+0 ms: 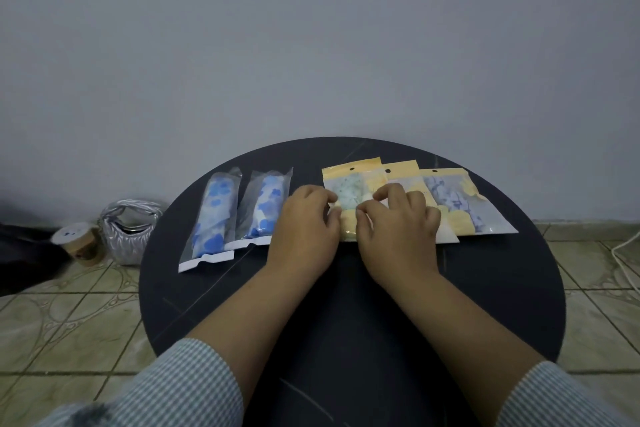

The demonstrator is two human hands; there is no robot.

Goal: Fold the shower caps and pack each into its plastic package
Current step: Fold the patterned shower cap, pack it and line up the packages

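Both hands — left hand (pixel 304 218), right hand (pixel 394 218) — pinch the yellow package (pixel 349 184).

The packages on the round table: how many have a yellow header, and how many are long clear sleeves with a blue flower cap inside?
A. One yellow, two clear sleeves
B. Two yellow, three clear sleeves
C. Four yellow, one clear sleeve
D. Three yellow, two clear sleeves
D: three overlapping yellow-header packages lie on the right part of the table, and two clear sleeves with blue flower caps lie on the left.
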